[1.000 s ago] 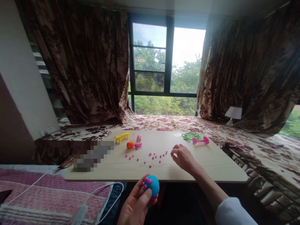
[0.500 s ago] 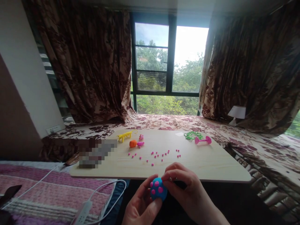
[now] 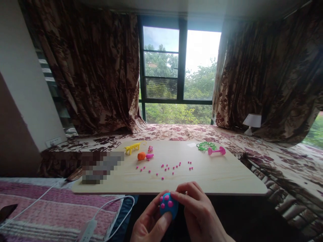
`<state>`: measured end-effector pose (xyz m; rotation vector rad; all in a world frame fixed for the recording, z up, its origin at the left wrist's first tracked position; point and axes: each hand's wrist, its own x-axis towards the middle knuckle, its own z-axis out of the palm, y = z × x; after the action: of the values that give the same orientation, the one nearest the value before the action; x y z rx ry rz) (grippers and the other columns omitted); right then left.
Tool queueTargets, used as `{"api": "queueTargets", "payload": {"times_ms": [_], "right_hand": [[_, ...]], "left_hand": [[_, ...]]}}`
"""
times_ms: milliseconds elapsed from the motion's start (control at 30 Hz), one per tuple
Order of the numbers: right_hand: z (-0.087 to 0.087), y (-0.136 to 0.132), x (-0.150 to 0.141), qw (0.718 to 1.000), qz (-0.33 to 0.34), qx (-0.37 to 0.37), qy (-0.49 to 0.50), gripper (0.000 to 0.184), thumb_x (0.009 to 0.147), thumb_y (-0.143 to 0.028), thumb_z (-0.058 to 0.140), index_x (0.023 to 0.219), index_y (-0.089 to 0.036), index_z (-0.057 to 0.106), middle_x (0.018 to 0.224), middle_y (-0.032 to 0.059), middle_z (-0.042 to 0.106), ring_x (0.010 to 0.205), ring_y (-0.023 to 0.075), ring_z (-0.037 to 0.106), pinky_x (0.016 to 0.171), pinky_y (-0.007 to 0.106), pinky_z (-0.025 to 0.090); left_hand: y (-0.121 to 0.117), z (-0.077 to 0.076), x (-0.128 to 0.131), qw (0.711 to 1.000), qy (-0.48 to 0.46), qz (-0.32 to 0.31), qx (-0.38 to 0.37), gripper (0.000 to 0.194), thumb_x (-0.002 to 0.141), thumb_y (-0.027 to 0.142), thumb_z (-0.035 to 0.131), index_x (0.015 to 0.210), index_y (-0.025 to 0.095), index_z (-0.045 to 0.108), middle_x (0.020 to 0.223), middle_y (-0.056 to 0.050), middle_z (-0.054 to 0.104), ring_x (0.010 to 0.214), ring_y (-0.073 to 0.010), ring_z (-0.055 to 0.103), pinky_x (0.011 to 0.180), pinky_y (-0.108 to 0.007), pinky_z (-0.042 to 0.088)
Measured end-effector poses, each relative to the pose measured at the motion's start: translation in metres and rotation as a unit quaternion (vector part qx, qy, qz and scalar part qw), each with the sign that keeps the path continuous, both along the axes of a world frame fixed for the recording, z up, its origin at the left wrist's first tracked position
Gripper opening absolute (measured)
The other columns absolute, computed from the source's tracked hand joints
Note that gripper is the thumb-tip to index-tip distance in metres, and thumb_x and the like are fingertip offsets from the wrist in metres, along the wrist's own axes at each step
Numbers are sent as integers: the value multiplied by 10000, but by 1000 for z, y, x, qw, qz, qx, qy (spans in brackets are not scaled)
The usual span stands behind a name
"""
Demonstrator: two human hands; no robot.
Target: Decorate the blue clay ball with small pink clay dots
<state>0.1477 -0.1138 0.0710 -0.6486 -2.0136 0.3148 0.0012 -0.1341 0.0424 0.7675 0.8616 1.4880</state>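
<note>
Low in the middle is a blue clay ball with several pink dots on its surface, just in front of the board's near edge. My left hand is closed around it from the left, with the thumb across its lower front. On the other side, my right hand has its index fingertip pressed to the ball's top right and its other fingers curled. Any small piece under that fingertip is hidden. Several small pink clay bits lie scattered over the wooden board beyond my hands.
Farther back on the board are a yellow animal figure, an orange lump, a pink piece, a green stringy coil and a pink dumbbell-shaped piece. A power strip with white cable lies at lower left.
My right hand's index finger now lies flatter on the ball's top, where the fingertips were bunched before. Both hands and the ball sit slightly lower, and the view has shifted a little.
</note>
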Motion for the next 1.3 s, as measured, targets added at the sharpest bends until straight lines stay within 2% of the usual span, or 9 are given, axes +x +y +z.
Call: {"api": "queueTargets", "payload": {"times_ms": [100,200,400,600,767,967,1133,1233,1300], "right_hand": [[4,-1,1,999,21,-28,31,469,816,-42,372,1211,-270,485,998,72,515,899,183,495,735,320,448],[6,-3,1,999,21,-26,30,466,819,-44,368,1201,-278,498,986,68,516,877,178,500,727,317,450],[-7,-2,-4,999,-15,47,8,476,768,-49,430,1186,-256,526,960,86,517,822,199,483,642,317,443],[-3,-3,-1,996,23,-41,72,420,854,-68,361,1202,-265,490,990,75,532,890,178,515,731,310,453],[3,-6,2,999,19,-14,41,391,820,-67,394,1103,-274,569,933,69,547,829,183,522,678,307,451],[-1,-5,-4,1000,-6,19,12,383,800,-87,420,1108,-253,573,914,79,537,762,175,521,622,292,447],[3,-7,-3,996,22,-54,65,332,855,-108,382,1118,-235,541,946,68,553,804,153,558,677,265,470],[6,7,10,992,-7,-77,102,291,880,-143,385,1120,-226,528,961,60,570,880,158,558,765,281,461],[4,30,21,990,-61,-86,90,261,890,-176,385,1084,-217,555,965,58,581,881,155,562,757,271,461]], "left_hand": [[-1,4,0,1000,-8,-14,5,442,584,294,737,1008,195,663,992,-100,689,1065,-308,549,985,-450,334],[-1,6,-1,1000,-9,-21,0,463,583,287,738,1029,189,654,998,-107,685,1063,-312,550,976,-449,345],[-1,4,0,1000,-15,-13,-18,488,601,263,729,1073,192,629,979,-88,692,1067,-295,549,997,-445,319],[-2,9,-2,998,-42,-26,-42,529,577,226,726,1093,194,621,984,-76,691,1073,-276,549,992,-382,340],[1,2,-5,991,-95,-74,-51,543,591,241,702,1122,176,608,977,-88,693,1028,-285,574,962,-373,366],[2,3,-7,990,-93,-75,-76,492,617,203,692,1102,164,619,936,-68,702,938,-231,614,799,-275,457],[11,-3,-8,985,-124,-93,-77,479,569,139,695,1043,174,641,919,-69,703,776,-182,641,658,-234,472],[18,-13,-12,987,-127,-87,-53,497,498,116,718,987,170,646,852,-80,708,688,-163,630,621,-240,472],[22,-19,-17,989,-122,-54,-63,446,498,136,724,936,167,641,842,-69,704,640,-152,620,591,-251,479]]}}
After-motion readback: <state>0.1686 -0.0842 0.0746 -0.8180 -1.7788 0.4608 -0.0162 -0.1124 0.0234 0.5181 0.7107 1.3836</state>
